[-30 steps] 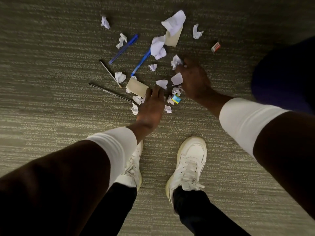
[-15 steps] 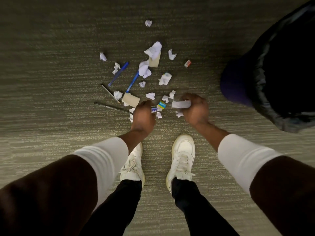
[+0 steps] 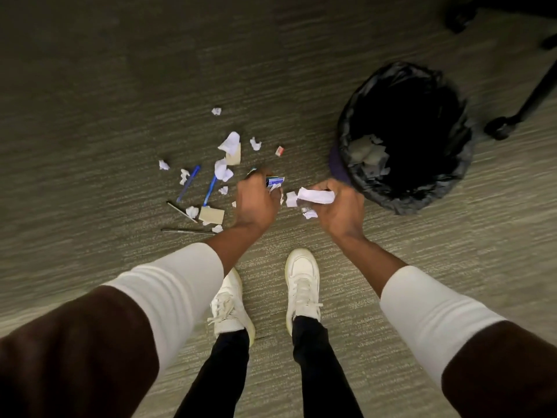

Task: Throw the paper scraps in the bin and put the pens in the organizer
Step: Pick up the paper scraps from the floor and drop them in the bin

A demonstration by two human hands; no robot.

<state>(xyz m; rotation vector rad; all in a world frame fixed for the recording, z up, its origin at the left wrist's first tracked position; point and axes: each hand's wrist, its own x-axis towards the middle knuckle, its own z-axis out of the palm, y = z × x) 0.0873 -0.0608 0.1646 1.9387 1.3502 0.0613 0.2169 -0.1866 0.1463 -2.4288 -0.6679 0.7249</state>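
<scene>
My right hand (image 3: 339, 211) grips white paper scraps (image 3: 316, 196) just left of the black-lined bin (image 3: 446, 176). My left hand (image 3: 256, 200) holds small scraps, one of them blue and white (image 3: 275, 181), above the carpet. Several crumpled white scraps (image 3: 224, 171) and a tan card (image 3: 212, 215) lie on the floor to the left. Two blue pens (image 3: 188, 183) (image 3: 210, 190) and two dark thin pens (image 3: 180, 211) (image 3: 187, 231) lie among them. No organizer is in view.
The bin holds some paper (image 3: 369, 153). A small red and white item (image 3: 280, 150) lies on the carpet near it. Chair legs with a castor (image 3: 497, 128) stand at the upper right. My white shoes (image 3: 301, 282) are below the hands.
Both hands have risen off the floor with scraps in them and shifted right toward the bin. The view has pulled back, bringing the whole bin into sight.
</scene>
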